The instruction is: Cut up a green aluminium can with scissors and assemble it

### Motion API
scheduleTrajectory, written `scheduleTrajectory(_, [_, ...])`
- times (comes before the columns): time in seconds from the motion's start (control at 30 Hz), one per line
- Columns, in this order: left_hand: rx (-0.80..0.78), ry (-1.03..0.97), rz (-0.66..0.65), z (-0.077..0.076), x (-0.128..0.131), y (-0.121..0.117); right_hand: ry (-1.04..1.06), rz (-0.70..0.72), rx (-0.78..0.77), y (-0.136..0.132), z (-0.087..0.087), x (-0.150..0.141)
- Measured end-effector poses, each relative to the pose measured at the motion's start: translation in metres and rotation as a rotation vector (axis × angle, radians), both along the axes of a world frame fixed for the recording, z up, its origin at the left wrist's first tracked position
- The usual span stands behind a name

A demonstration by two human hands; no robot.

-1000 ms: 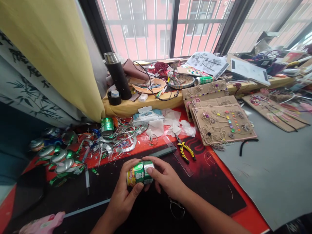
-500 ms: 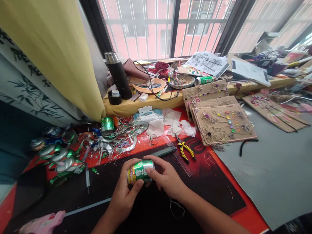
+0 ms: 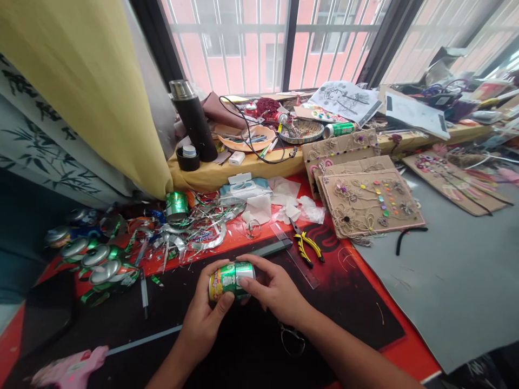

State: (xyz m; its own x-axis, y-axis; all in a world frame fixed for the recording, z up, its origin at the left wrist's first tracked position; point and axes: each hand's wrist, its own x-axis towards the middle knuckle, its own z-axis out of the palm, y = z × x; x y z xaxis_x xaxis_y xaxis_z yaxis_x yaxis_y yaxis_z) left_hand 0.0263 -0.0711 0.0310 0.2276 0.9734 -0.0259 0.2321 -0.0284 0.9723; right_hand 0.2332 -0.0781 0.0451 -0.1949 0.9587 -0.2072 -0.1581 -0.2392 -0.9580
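Observation:
A green, yellow and silver drink can [image 3: 227,280] lies sideways between my two hands, above the dark mat [image 3: 348,308]. Its left end sits in my left hand [image 3: 205,302], fingers over the top and thumb along the near side. Around the right end wraps my right hand [image 3: 272,283], its thumb pressed on the silver part. A dark seam runs around the middle of the can. The far and under sides are hidden by my fingers. Just beyond the hands lie a dark flat bar [image 3: 271,247], a clear ruler [image 3: 295,259] and yellow-black pliers [image 3: 306,246].
Cut can ends [image 3: 104,271] and metal shreds [image 3: 178,237] cover the left of the table. A pink glue gun [image 3: 75,370] lies front left, a craft knife [image 3: 144,292] beyond it. Decorated cardboard panels [image 3: 373,202] lean at the right; a black thermos [image 3: 197,124] stands on the sill.
The can has turned slightly about its long axis in my hands, so its lettering shifted and the seam shows again. Both hands keep hold of it. The whole view has moved a little.

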Motion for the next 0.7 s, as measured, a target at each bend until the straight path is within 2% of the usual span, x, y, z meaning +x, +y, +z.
scheduleTrajectory(0.47, [0.022, 0.053, -0.037, -0.0044, -0.0034, 0.0015, 0.03, -0.002, 0.002, 0.0002, 0.0004, -0.0006])
scheduleTrajectory(0.7, [0.031, 0.044, -0.063, -0.0043, -0.0042, 0.0032, -0.021, 0.002, 0.015, -0.0015, 0.0017, -0.0003])
